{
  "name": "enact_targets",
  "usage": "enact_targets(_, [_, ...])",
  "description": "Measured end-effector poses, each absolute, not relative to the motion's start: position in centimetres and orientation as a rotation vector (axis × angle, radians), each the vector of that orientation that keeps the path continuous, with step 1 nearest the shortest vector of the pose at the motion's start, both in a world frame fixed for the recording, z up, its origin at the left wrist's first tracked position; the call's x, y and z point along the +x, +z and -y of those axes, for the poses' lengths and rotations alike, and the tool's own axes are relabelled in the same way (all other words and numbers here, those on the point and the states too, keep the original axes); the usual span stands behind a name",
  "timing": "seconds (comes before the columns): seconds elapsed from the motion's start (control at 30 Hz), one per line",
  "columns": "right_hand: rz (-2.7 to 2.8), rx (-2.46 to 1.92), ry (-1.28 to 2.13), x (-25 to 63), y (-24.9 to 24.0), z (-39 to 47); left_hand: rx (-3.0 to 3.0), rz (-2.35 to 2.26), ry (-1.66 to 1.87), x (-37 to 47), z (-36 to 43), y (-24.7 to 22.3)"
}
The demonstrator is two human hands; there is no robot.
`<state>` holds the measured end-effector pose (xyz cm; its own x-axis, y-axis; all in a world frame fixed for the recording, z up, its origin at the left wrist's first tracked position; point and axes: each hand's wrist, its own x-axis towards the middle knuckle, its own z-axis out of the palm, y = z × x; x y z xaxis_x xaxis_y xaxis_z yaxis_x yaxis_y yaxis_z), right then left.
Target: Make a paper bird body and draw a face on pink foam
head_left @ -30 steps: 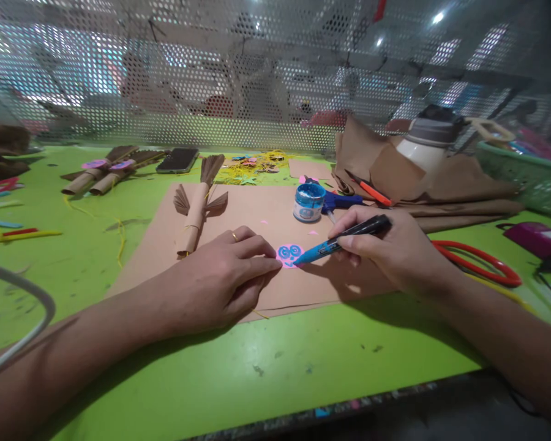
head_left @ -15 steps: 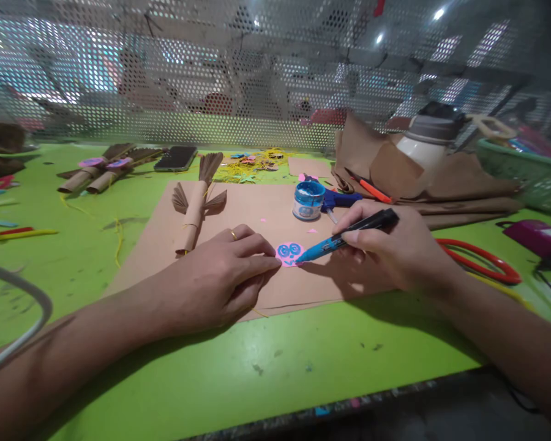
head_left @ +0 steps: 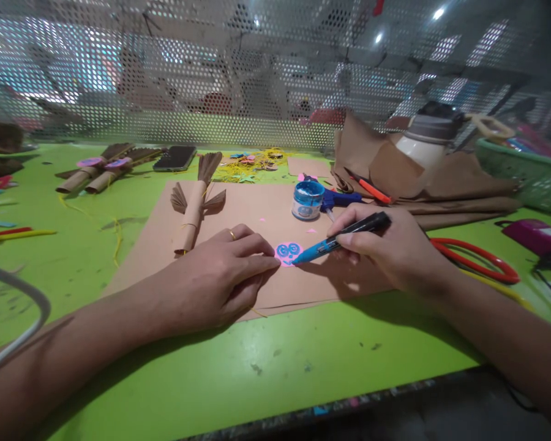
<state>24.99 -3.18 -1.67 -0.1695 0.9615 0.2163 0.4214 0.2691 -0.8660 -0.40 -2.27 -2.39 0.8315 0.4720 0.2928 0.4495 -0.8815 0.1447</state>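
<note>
My right hand (head_left: 376, 245) holds a blue marker (head_left: 321, 247), its tip on the lower part of a small pink paper piece (head_left: 283, 261). Blue spiral eyes and a mouth line are drawn on that piece. My left hand (head_left: 232, 269) lies on the brown paper sheet (head_left: 239, 208), fingers stretched out, with a fingertip at the pink piece's left edge. A brown paper tube figure (head_left: 193, 211) with pleated wings lies beyond my left hand. An open jar of blue paint (head_left: 307, 201) stands behind the pink piece.
Two more tube figures (head_left: 103, 174) and a phone (head_left: 175, 158) lie at the back left. A blue glue gun (head_left: 342, 199), crumpled brown paper (head_left: 468, 174), a bottle (head_left: 425, 138) and a green basket (head_left: 523, 177) are at the right. Perforated metal (head_left: 257, 79) stands behind.
My right hand and the marker have moved slightly left, the tip shifting along the lower part of the pink piece. My left hand stays in place.
</note>
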Motion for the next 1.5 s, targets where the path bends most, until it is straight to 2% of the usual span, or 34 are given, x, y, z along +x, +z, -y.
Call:
enact_targets(0.53, [1.665, -1.181, 0.889, 25.2, -2.2, 2.9, 2.932, -0.751, 0.493, -0.5, 2.3, -2.4])
enact_targets(1.03, [1.811, -1.202, 0.753, 25.2, -1.1, 3.1, 2.956, -0.743, 0.502, -0.3, 2.3, -2.2])
enact_targets(1.5, [1.675, -1.193, 0.921, 25.1, -1.6, 2.9, 2.926, -0.733, 0.500, -0.4, 2.3, -2.4])
